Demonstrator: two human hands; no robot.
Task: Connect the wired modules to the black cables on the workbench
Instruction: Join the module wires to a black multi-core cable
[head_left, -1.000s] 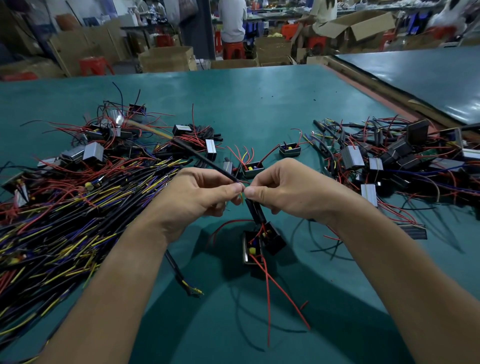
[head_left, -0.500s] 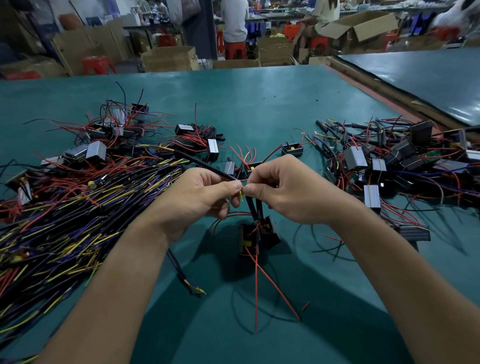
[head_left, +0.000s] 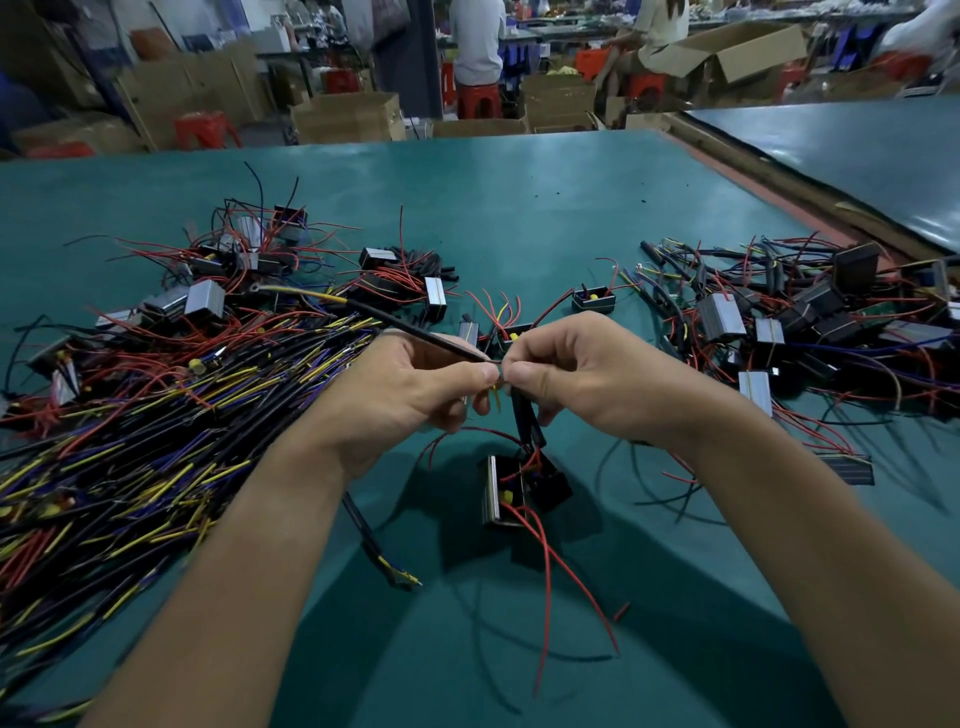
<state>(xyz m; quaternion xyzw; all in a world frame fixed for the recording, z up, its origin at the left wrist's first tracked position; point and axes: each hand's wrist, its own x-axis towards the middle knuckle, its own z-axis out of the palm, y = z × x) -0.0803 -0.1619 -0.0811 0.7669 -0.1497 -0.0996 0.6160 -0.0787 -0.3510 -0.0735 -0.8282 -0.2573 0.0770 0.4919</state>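
Over the middle of the green bench (head_left: 519, 208), the left hand (head_left: 415, 384) pinched a black cable (head_left: 415, 332) by its end. The right hand (head_left: 587, 374) pinched wires from a small module (head_left: 506, 493) hanging just below. Their thumbs nearly met.

The desk (head_left: 519, 208) is teal. The black cable (head_left: 415, 332) shows yellow at its far end. The module (head_left: 506, 488) beneath is black and silver, trailing red leads (head_left: 547, 582). The cable heap (head_left: 156, 457) mixes black, yellow, purple and red. A far stool (head_left: 205, 124) is red-orange.
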